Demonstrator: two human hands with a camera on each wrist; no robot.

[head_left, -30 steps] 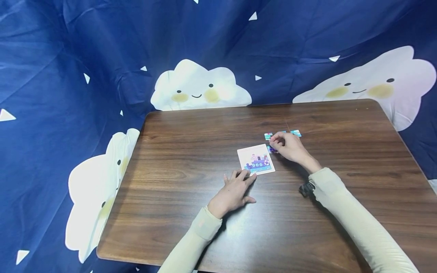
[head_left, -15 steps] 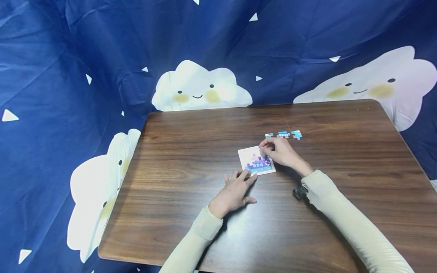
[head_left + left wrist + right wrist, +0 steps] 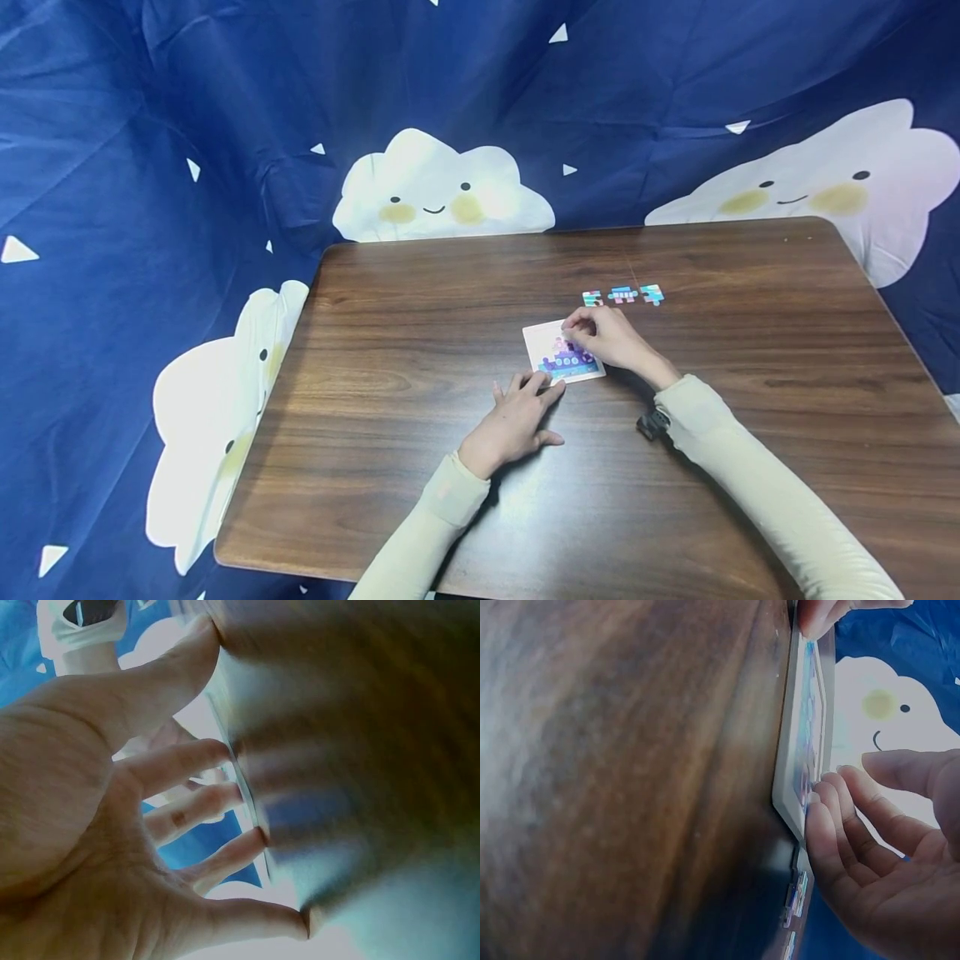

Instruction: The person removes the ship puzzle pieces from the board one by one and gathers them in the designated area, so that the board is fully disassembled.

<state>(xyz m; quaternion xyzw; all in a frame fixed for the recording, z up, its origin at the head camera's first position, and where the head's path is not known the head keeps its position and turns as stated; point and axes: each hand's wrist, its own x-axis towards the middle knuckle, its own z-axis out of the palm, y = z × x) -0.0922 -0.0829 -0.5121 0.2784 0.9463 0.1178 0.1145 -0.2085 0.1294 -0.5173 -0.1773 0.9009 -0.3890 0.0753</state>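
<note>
My right hand [image 3: 609, 337] reaches over the white picture board [image 3: 534, 336], thumb and fingertips near each other by its twelve o'clock side; I cannot tell whether they pinch anything. The board lies flat at about eight o'clock from that hand, showing a purple boat [image 3: 558, 364] on blue water. At seven o'clock of the board, my left hand [image 3: 510, 425] has its fingers spread, gripping nothing, with fingertips touching the board's edge. Beyond my right hand, a row of puzzle pieces lies on the brown desk [image 3: 390, 358]: the left piece [image 3: 592, 297] at eleven o'clock, the middle piece [image 3: 622, 295] towards one, the right piece [image 3: 652, 294] between one and two. Past the desk's twelve o'clock edge hangs a blue curtain [image 3: 480, 75] with smiling white clouds [image 3: 442, 196]
</note>
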